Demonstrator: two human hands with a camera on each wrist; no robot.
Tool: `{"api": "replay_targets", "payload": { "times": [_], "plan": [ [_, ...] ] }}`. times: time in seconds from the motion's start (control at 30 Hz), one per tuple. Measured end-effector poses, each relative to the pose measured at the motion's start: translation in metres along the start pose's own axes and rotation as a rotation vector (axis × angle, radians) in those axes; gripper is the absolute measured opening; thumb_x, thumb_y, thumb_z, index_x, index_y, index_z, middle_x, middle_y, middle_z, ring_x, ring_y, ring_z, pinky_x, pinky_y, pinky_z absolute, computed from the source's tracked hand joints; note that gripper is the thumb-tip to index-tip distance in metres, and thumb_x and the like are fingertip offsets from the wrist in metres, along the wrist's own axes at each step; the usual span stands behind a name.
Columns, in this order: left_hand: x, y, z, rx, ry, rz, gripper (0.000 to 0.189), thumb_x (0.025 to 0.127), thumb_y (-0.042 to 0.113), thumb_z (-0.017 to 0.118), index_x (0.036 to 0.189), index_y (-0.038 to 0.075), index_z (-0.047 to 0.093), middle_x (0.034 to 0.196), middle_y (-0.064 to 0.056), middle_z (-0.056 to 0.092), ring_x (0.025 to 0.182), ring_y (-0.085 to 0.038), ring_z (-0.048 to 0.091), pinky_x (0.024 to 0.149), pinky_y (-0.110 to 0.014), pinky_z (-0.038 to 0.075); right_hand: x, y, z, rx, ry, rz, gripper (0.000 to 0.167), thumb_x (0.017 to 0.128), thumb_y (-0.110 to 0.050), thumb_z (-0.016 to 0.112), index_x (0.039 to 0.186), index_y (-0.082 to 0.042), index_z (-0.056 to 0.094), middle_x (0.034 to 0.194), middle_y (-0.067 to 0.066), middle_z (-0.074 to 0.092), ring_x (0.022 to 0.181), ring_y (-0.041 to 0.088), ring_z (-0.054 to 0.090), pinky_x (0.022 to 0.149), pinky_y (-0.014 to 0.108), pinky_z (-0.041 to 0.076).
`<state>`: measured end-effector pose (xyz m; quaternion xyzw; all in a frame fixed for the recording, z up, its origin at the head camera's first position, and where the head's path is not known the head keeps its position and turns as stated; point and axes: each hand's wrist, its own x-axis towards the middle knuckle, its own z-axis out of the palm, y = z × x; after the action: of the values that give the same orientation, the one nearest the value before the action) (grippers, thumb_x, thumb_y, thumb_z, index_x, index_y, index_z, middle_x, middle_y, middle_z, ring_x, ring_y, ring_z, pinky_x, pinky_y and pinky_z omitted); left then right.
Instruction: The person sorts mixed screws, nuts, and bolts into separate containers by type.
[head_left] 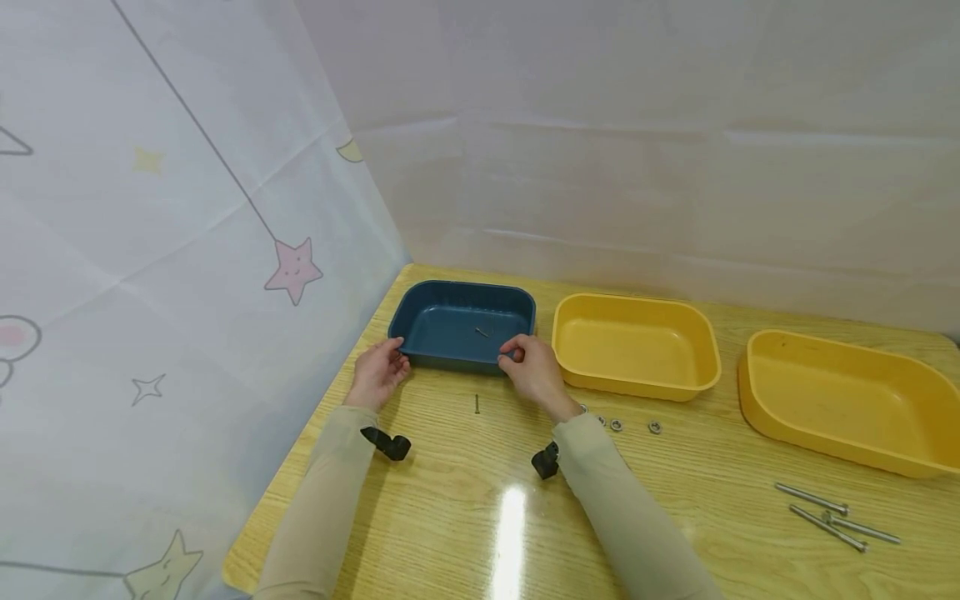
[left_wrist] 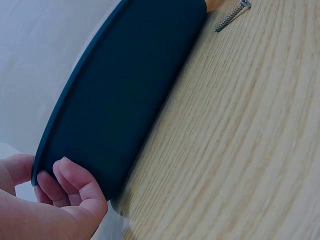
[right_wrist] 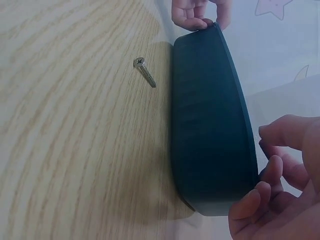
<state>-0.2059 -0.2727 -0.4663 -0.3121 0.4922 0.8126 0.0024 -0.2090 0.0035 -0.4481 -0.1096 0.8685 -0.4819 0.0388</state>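
A dark blue plastic bin (head_left: 462,364) stands at the far left of the table. My left hand (head_left: 377,372) grips its rim at the front left corner, thumb inside and curled fingers against the outer wall in the left wrist view. At the front right corner, my right hand (head_left: 531,367) has its fingers curled about the rim; in the right wrist view some fingertips (right_wrist: 248,202) lie against the outer wall. One screw (head_left: 482,332) lies inside the bin. Another screw (head_left: 477,404), with a cross-slot head (right_wrist: 139,62), rests on the table in front.
Right of the blue bin stand a yellow bin (head_left: 636,388) and a second yellow bin (head_left: 847,446). Several nuts (head_left: 617,425) lie before the first yellow bin, partly behind my right wrist. Long bolts (head_left: 828,527) lie at the right. A fabric wall (head_left: 225,275) borders the table's left side.
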Motion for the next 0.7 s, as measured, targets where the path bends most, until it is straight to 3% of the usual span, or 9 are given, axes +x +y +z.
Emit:
{"api": "replay_targets", "payload": {
  "times": [0.33,0.7],
  "plan": [
    [0.004,-0.001,-0.001,0.006,-0.026,0.008,0.016,0.095,0.017,0.062,0.095,0.013,0.047,0.071,0.001,0.051,0.070,-0.014,0.052,0.065,-0.024,0.048,-0.010,-0.010,-0.003,0.072,0.033,-0.070,0.007,0.091,-0.017,0.067,0.094,-0.011,0.066,0.076,0.003,0.053,0.069,0.019,0.047,0.064,0.028,0.039],
    [0.005,-0.002,-0.003,-0.011,-0.029,0.010,0.016,0.094,0.017,0.064,0.093,0.014,0.048,0.071,0.000,0.051,0.070,-0.014,0.051,0.063,-0.025,0.048,-0.028,-0.007,0.021,0.110,-0.056,-0.090,0.004,0.092,-0.016,0.065,0.091,-0.012,0.065,0.077,0.001,0.058,0.066,0.014,0.049,0.063,0.026,0.042]
  ]
}}
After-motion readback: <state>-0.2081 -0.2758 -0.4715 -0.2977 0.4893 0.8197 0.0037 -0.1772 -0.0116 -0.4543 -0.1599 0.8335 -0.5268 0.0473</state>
